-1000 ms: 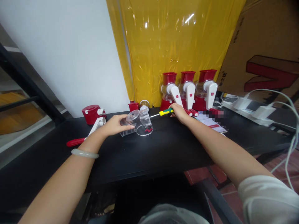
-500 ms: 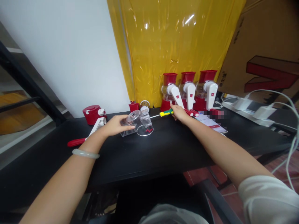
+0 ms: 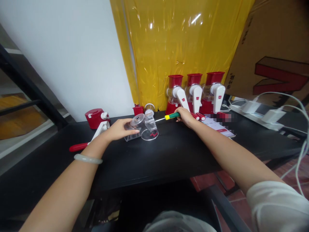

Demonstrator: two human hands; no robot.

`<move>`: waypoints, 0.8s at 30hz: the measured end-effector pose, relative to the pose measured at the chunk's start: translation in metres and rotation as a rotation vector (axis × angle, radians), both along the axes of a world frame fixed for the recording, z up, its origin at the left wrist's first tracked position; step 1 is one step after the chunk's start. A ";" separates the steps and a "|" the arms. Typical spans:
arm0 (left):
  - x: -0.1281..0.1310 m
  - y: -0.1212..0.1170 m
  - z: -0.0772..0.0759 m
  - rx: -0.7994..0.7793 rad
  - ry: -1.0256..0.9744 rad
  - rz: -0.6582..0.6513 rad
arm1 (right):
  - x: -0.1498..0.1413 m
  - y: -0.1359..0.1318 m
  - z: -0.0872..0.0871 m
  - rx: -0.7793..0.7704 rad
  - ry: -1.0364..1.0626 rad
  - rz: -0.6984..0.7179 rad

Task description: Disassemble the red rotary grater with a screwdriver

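Observation:
On the black table, my left hand (image 3: pixel 122 129) is closed round the left side of a clear plastic grater body (image 3: pixel 150 124), which lies tilted. My right hand (image 3: pixel 185 117) grips the green end of a screwdriver (image 3: pixel 172 116) with a green and yellow handle. The screwdriver points left, its metal shaft reaching the right side of the clear body; its tip is hard to make out there. A small red mark shows through the clear round opening. Left of my left hand stand a red base (image 3: pixel 94 118) and a white crank with a red handle (image 3: pixel 78 147).
Several things stand along the back: a red part (image 3: pixel 138 110), a metal grating drum (image 3: pixel 149 108) and three rotary graters (image 3: pixel 195 91). A phone (image 3: pixel 218 126) lies right of my right hand. Beyond it, a power strip (image 3: pixel 257 116) carries white plugs and cables.
The screwdriver's handle has turned slightly in my right hand, with more green showing, and the fingers have shifted a little. My left hand and the clear body stay in place.

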State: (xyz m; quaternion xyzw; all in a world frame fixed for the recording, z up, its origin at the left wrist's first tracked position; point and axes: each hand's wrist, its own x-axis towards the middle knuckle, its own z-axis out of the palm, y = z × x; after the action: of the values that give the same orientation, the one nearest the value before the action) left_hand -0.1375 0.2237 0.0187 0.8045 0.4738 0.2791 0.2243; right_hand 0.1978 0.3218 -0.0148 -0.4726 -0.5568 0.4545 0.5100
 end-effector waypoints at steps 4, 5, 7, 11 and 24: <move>-0.001 0.001 -0.001 0.016 0.009 0.002 | 0.001 0.001 -0.001 -0.013 -0.080 -0.016; -0.001 0.001 -0.001 0.018 0.016 0.001 | 0.001 0.001 -0.001 -0.016 -0.112 -0.020; -0.001 0.001 0.000 0.018 0.022 0.002 | 0.002 0.000 -0.002 -0.019 -0.171 -0.019; 0.000 0.000 0.000 0.006 0.009 -0.004 | 0.004 -0.001 -0.001 0.020 -0.268 -0.040; 0.000 0.000 0.000 0.023 0.005 -0.009 | 0.000 0.000 0.000 -0.037 -0.030 -0.025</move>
State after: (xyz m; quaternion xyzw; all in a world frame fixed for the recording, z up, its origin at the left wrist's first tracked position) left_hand -0.1372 0.2238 0.0186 0.8099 0.4675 0.2816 0.2151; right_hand 0.1975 0.3223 -0.0152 -0.4957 -0.5500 0.4511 0.4983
